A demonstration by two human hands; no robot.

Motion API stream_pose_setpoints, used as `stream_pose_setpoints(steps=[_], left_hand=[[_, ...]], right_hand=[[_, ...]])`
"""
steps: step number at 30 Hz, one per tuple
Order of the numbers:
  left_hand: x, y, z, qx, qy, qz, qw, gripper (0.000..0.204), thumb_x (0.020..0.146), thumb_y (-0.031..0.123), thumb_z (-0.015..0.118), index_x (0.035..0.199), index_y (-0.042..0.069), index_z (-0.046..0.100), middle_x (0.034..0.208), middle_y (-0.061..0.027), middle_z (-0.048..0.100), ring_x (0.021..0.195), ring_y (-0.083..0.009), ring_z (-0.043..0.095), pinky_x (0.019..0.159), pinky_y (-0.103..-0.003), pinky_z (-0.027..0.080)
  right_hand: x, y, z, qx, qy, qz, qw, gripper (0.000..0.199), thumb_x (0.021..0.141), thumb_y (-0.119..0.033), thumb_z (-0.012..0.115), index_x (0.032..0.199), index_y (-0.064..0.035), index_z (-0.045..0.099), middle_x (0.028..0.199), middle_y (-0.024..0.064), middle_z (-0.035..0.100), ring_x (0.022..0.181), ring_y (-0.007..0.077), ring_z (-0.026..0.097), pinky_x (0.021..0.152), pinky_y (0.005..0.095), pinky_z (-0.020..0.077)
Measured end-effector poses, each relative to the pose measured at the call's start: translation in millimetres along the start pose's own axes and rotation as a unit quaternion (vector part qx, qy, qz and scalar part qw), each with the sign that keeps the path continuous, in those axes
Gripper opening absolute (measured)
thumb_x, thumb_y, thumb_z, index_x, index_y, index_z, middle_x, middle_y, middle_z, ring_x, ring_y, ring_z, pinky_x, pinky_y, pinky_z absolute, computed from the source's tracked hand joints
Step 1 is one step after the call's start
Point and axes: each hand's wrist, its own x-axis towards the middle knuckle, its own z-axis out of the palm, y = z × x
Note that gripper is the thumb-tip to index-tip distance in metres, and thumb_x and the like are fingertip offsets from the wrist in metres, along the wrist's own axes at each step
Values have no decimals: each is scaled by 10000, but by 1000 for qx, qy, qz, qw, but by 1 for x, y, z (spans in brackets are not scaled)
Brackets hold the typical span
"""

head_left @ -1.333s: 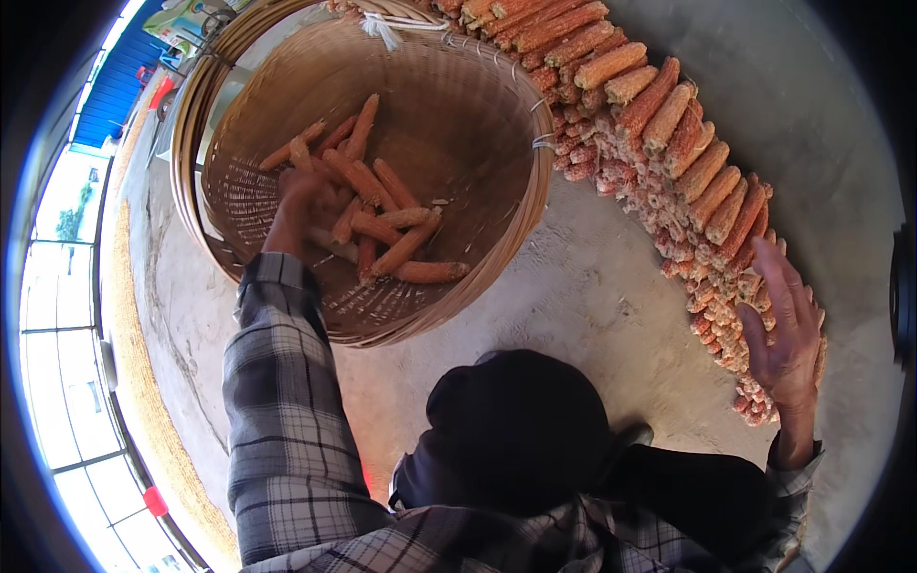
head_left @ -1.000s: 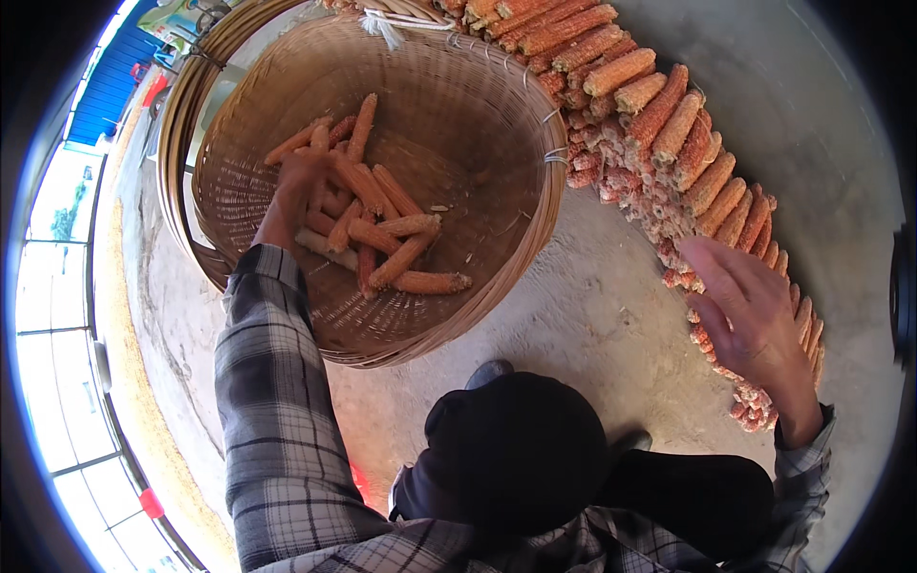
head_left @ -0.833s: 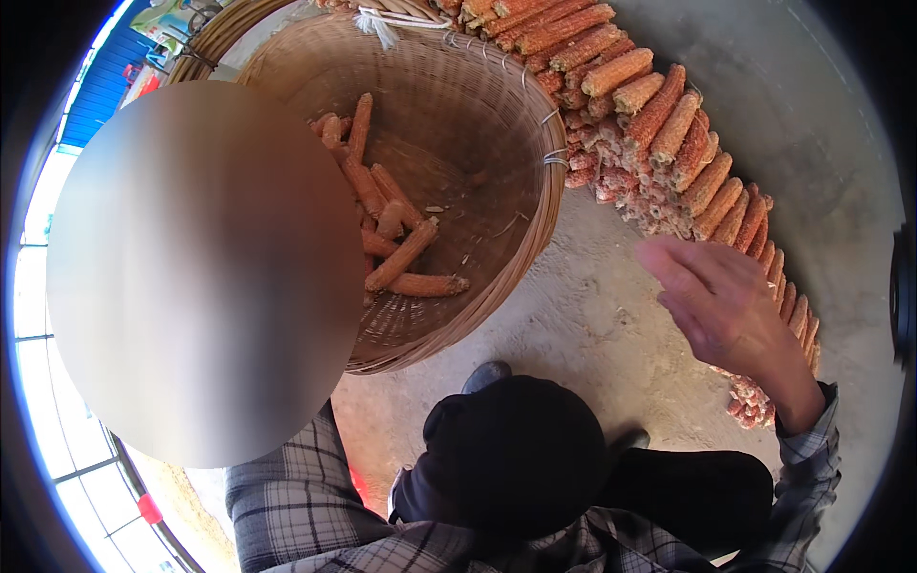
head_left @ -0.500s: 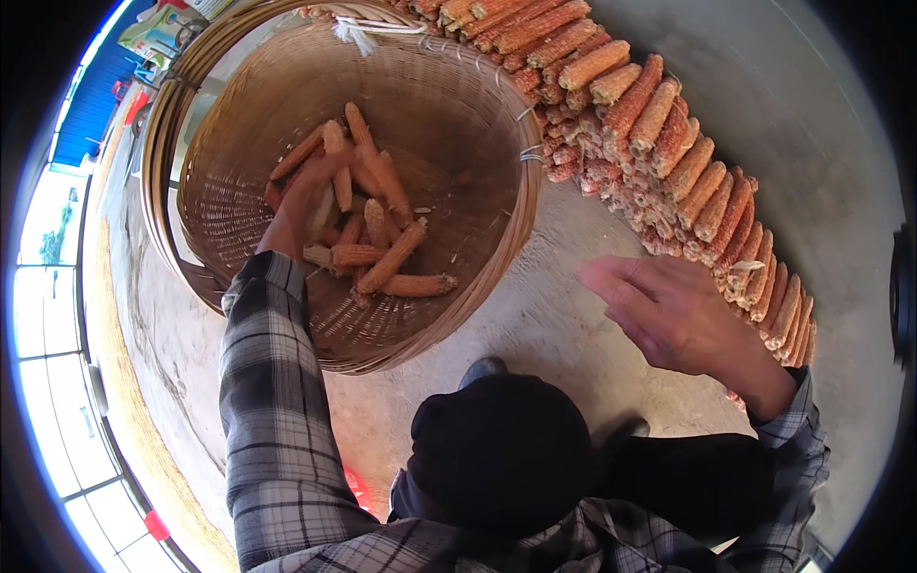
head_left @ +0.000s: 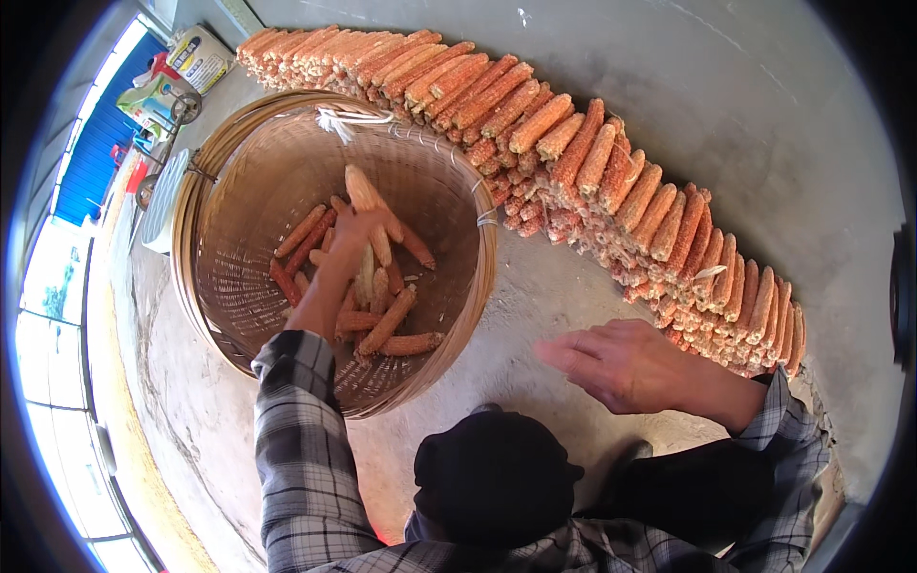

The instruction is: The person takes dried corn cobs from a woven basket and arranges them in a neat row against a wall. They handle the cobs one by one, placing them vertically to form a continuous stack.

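Observation:
Inside a large round wicker basket [head_left: 482, 286], my left hand [head_left: 351, 237] is closed round a bare orange corn cob [head_left: 364, 189]. The cob's pale end sticks up past my fingers, and the back of my hand hides part of the grip. Below and around that hand lie several loose corn cobs [head_left: 390, 321] on the basket's bottom. My right hand [head_left: 616, 365] hovers over the floor between the basket and a stack of cobs, its fingers loosely stretched to the left. Nothing shows in it.
A long stack of corn cobs [head_left: 659, 224] curves along the grey wall [head_left: 764, 124] from behind the basket to the right. Containers [head_left: 199, 59] and a small wheeled frame [head_left: 186, 107] stand at the far left. My knees are close below the basket.
The view has shifted, showing more of the cob stack and the wall. My left hand has moved within the basket and now holds a cob. My right hand still hovers.

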Motion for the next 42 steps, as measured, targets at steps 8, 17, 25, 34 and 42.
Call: stream_pose_setpoints(steps=[8,17,25,34,42], left_hand=[[-99,159,7,-289,-332,132,888,553,716,174,659,1191,-51,487,1022,-143,592,924,-248,593,784,-371,517],[-194,220,124,-167,-482,158,846,704,560,207,748,1173,-58,526,1016,-132,621,904,-217,614,814,-317,497],[-217,233,209,-120,-592,150,782,675,563,243,710,1146,-47,531,1039,-145,595,873,-186,601,712,-277,515],[-214,233,278,-259,-597,105,752,553,844,369,588,1171,-72,522,875,-84,601,684,-126,574,578,-263,501],[-234,210,308,-319,-494,-17,809,328,867,277,620,1024,-11,629,813,-62,584,695,-120,556,600,-259,493]], right_hand=[[-6,-15,-40,18,199,73,977,453,817,-34,593,1256,-77,486,942,112,612,760,266,641,612,359,524],[-19,6,-72,59,470,90,876,454,775,95,571,1201,-60,541,1025,99,547,697,187,582,580,283,497],[-91,31,-92,-323,405,149,842,511,650,14,669,1124,-170,608,1081,35,533,852,222,595,602,316,521],[-160,72,-87,-332,398,227,824,371,723,-6,712,1073,-86,622,1003,71,601,756,217,603,632,297,508],[-211,99,-51,-165,291,656,677,433,808,-413,654,1023,-44,585,739,153,634,677,248,641,621,351,500]])
